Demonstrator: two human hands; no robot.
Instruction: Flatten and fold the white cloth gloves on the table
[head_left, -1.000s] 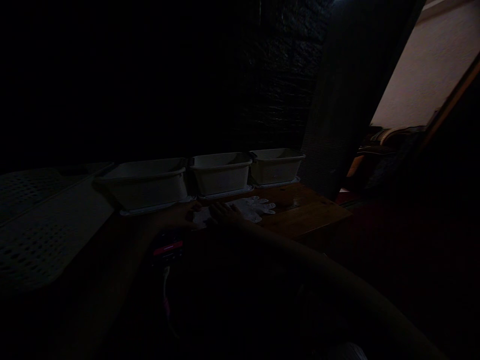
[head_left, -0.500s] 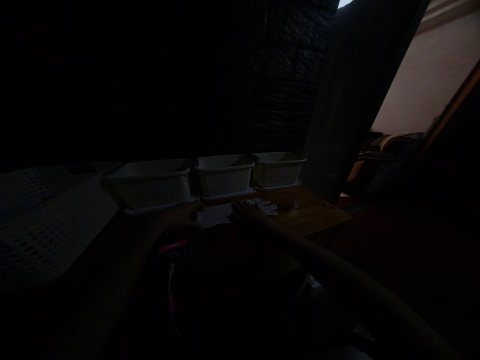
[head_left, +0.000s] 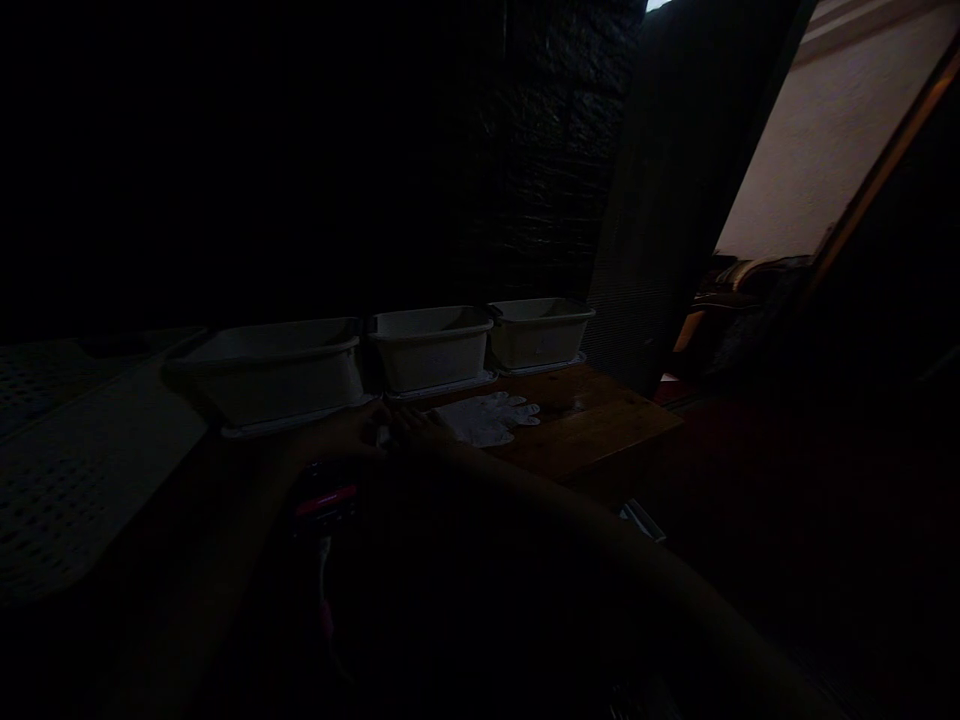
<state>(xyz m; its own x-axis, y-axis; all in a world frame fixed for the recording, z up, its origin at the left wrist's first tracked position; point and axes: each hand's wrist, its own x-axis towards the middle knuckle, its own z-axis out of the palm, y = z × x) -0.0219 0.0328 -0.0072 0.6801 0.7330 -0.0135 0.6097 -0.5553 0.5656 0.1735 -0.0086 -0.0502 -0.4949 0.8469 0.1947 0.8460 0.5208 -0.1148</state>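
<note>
The scene is very dark. A white glove lies flat on the wooden table, its fingers pointing right. At its cuff end, my left hand has thumb and fingers closed around the edge, though the dimness blurs the exact hold. Stretched over the cuff beside it, my right hand lies flat, fingers pointing left and nearly touching the left one. Below my left hand sits a phone with a lit red band on its screen and a cable plugged in.
Along the back of the wooden table stand three pale plastic bins: a left bin, a middle bin and a right bin. A perforated white basket is at the far left. Beyond the right side, a doorway shows a lit wall.
My right hand has slid left along the glove towards the cuff, uncovering the glove's palm and fingers. My left hand stays at the cuff end. The view has shifted slightly.
</note>
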